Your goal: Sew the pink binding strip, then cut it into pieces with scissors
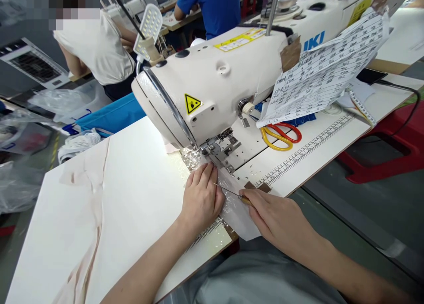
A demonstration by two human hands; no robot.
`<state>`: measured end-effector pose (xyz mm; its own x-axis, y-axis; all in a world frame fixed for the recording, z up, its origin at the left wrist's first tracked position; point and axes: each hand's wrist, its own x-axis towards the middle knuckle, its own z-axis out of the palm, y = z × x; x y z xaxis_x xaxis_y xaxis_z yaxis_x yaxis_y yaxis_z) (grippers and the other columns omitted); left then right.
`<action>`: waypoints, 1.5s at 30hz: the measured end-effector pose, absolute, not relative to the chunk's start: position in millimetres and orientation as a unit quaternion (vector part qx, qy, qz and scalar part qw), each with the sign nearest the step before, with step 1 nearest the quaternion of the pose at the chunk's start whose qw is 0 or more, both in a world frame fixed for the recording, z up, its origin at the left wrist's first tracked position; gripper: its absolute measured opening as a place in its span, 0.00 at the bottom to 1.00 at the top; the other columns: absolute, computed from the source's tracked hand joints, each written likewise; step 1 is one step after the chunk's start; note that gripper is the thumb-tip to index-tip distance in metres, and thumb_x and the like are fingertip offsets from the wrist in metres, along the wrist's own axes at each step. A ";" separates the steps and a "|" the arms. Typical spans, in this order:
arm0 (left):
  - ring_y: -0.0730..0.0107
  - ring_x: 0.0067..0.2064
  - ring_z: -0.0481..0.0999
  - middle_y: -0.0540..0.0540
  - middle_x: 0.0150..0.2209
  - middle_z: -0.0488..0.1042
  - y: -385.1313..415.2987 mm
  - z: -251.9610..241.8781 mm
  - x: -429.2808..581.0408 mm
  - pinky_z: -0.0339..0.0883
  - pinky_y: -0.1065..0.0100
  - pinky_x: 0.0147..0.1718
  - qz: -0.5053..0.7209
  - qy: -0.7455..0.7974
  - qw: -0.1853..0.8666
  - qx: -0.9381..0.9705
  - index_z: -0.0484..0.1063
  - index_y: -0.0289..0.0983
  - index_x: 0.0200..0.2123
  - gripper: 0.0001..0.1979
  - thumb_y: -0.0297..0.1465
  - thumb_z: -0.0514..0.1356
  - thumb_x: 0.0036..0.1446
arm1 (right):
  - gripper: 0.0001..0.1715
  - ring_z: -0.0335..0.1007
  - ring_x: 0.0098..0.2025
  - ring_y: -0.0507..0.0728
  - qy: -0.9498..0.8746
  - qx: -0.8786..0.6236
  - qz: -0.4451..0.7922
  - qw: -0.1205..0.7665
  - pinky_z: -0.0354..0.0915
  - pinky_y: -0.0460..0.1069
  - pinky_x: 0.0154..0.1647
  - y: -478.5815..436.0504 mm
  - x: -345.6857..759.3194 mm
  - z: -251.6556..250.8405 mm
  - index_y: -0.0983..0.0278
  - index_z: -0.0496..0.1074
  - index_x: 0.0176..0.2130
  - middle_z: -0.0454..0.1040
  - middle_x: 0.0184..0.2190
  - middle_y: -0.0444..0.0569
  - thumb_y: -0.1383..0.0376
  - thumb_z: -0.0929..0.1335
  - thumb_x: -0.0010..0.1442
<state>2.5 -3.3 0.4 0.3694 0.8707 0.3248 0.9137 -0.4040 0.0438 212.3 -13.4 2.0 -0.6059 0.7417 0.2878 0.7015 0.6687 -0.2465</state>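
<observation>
The thin white fabric strip lies between the two hands, and everything turns on its slant: its long axis runs from about 11 o'clock, at the presser foot, down to 5 o'clock, where its loose end hangs past the table edge. The left hand is the nearer to the foot, which sits just beyond its fingertips at 12 o'clock. Its fingers lie bent and close together, pressing down along the strip's left side; whether they pinch any of it cannot be told. The right hand, at 4 o'clock from the left, has its fingertips drawn tight around the handle of an awl. The shaft points to 10 o'clock, across the strip toward the left thumb; whether the tip touches anything is unclear.

The strip looks smooth, flat and slightly see-through. The awl pairs a rounded, amber-brown handle with a thin, straight metal shaft. Crinkled clear film glitters beside the foot, under the rounded cream casing of the sewing machine. Scissors with looped yellow and red handles lie at 2 o'clock from the left hand; limp, sheer beige cloth spreads at 8 o'clock over the smooth white table.
</observation>
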 end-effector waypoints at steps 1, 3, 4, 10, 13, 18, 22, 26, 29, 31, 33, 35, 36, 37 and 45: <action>0.48 0.61 0.68 0.31 0.57 0.72 -3.8 0.9 2.8 0.66 0.49 0.57 -0.152 -0.539 0.072 -0.826 0.68 0.26 0.57 0.21 0.27 0.49 0.64 | 0.18 0.77 0.31 0.55 -0.895 -0.404 0.057 0.182 0.65 0.46 0.25 -13.3 211.5 1.9 0.69 0.68 0.50 0.79 0.34 0.51 0.76 0.57 0.65; 0.47 0.60 0.68 0.31 0.56 0.72 -4.5 1.6 3.0 0.66 0.49 0.56 -0.155 -0.535 0.074 -0.827 0.68 0.26 0.57 0.21 0.27 0.50 0.63 | 0.18 0.77 0.31 0.55 -0.896 -0.405 0.060 0.173 0.65 0.45 0.25 -12.8 209.8 2.1 0.68 0.69 0.49 0.79 0.34 0.51 0.76 0.57 0.65; 0.47 0.60 0.68 0.31 0.56 0.72 -4.6 1.5 3.0 0.66 0.49 0.56 -0.155 -0.535 0.075 -0.827 0.68 0.26 0.57 0.21 0.27 0.50 0.63 | 0.18 0.77 0.31 0.54 -0.896 -0.406 0.061 0.167 0.65 0.45 0.25 -12.4 208.9 2.4 0.67 0.69 0.49 0.79 0.34 0.51 0.76 0.57 0.65; 0.48 0.61 0.67 0.31 0.58 0.71 -1.5 -0.6 0.5 0.63 0.49 0.58 -0.146 -0.547 0.075 -0.821 0.68 0.28 0.57 0.21 0.27 0.51 0.63 | 0.17 0.76 0.32 0.55 -0.898 -0.404 0.065 0.162 0.65 0.46 0.25 -7.9 201.3 4.0 0.66 0.68 0.47 0.78 0.34 0.50 0.75 0.57 0.65; 0.47 0.59 0.67 0.31 0.56 0.71 1.1 0.4 -0.9 0.65 0.49 0.56 -0.140 -0.560 0.086 -0.812 0.69 0.28 0.56 0.21 0.27 0.52 0.62 | 0.16 0.76 0.32 0.55 -0.898 -0.400 0.059 0.172 0.64 0.46 0.25 -4.5 196.9 4.4 0.66 0.68 0.47 0.78 0.34 0.51 0.75 0.57 0.65; 0.47 0.52 0.70 0.32 0.51 0.72 6.5 1.3 -2.5 0.68 0.47 0.49 -0.127 -0.590 0.092 -0.792 0.70 0.30 0.56 0.20 0.28 0.53 0.61 | 0.14 0.77 0.30 0.55 -0.897 -0.396 0.046 0.190 0.60 0.46 0.23 2.5 188.1 3.9 0.66 0.68 0.45 0.79 0.32 0.49 0.75 0.58 0.65; 0.48 0.55 0.70 0.32 0.53 0.72 12.9 -1.4 -10.1 0.68 0.50 0.51 -0.127 -0.577 0.102 -0.801 0.70 0.29 0.56 0.20 0.27 0.53 0.62 | 0.14 0.76 0.27 0.55 -0.889 -0.412 0.057 0.191 0.60 0.47 0.22 3.0 182.8 4.3 0.66 0.68 0.46 0.79 0.30 0.48 0.73 0.57 0.66; 0.50 0.61 0.67 0.37 0.56 0.73 16.7 -2.2 -20.8 0.65 0.50 0.56 -0.121 -0.575 0.109 -0.802 0.70 0.34 0.56 0.21 0.20 0.52 0.61 | 0.14 0.76 0.27 0.55 -0.878 -0.417 0.086 0.219 0.62 0.47 0.22 -4.7 183.4 5.1 0.66 0.68 0.45 0.79 0.30 0.48 0.72 0.57 0.67; 0.49 0.62 0.67 0.36 0.56 0.73 13.9 -0.4 -20.9 0.65 0.49 0.56 -0.127 -0.576 0.103 -0.801 0.70 0.35 0.56 0.22 0.19 0.52 0.60 | 0.14 0.77 0.28 0.54 -0.874 -0.418 0.103 0.224 0.62 0.46 0.22 -10.2 185.0 4.4 0.66 0.68 0.46 0.80 0.31 0.49 0.73 0.57 0.67; 0.49 0.61 0.68 0.35 0.56 0.73 9.6 1.0 -16.1 0.66 0.49 0.55 -0.135 -0.563 0.093 -0.810 0.70 0.34 0.56 0.20 0.22 0.53 0.61 | 0.14 0.77 0.29 0.54 -0.876 -0.414 0.105 0.225 0.62 0.46 0.23 -11.3 185.2 4.4 0.66 0.68 0.46 0.80 0.32 0.48 0.73 0.57 0.66; 0.48 0.60 0.68 0.35 0.56 0.73 4.9 1.6 -9.3 0.66 0.49 0.55 -0.142 -0.548 0.082 -0.820 0.71 0.33 0.55 0.19 0.26 0.53 0.62 | 0.14 0.77 0.29 0.55 -0.876 -0.413 0.104 0.225 0.62 0.47 0.24 -10.1 185.3 5.5 0.65 0.68 0.45 0.79 0.31 0.48 0.73 0.57 0.66; 0.48 0.60 0.69 0.34 0.56 0.73 1.4 0.9 -3.3 0.65 0.50 0.56 -0.144 -0.544 0.079 -0.823 0.71 0.32 0.55 0.18 0.29 0.53 0.63 | 0.14 0.76 0.29 0.55 -0.873 -0.412 0.120 0.231 0.62 0.47 0.24 -6.8 187.3 8.1 0.65 0.68 0.45 0.79 0.30 0.47 0.73 0.57 0.66; 0.49 0.60 0.69 0.34 0.56 0.73 0.4 0.3 -1.2 0.65 0.50 0.56 -0.144 -0.545 0.080 -0.822 0.71 0.31 0.54 0.18 0.30 0.53 0.64 | 0.14 0.76 0.28 0.55 -0.868 -0.414 0.135 0.240 0.62 0.47 0.25 -4.7 189.6 9.7 0.64 0.68 0.45 0.79 0.30 0.47 0.72 0.57 0.66; 0.49 0.59 0.69 0.33 0.56 0.73 -0.3 -0.5 0.2 0.65 0.50 0.56 -0.143 -0.547 0.083 -0.821 0.71 0.31 0.54 0.18 0.31 0.53 0.64 | 0.14 0.76 0.28 0.55 -0.859 -0.418 0.153 0.252 0.63 0.47 0.25 -2.4 193.1 11.3 0.64 0.68 0.45 0.79 0.30 0.47 0.71 0.57 0.66; 0.48 0.59 0.70 0.33 0.57 0.72 -0.6 0.0 -1.6 0.63 0.50 0.58 -0.130 -0.547 0.082 -0.823 0.72 0.30 0.55 0.19 0.29 0.54 0.63 | 0.11 0.67 0.21 0.52 -0.784 -0.460 0.289 0.301 0.64 0.46 0.23 -8.0 236.5 7.2 0.62 0.69 0.42 0.75 0.26 0.43 0.66 0.59 0.69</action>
<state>-1.6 -0.6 0.0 0.3686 0.8786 0.3036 0.9214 -0.3886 0.0061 236.5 -8.0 7.2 -0.3959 0.8951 0.2051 0.5473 0.4094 -0.7300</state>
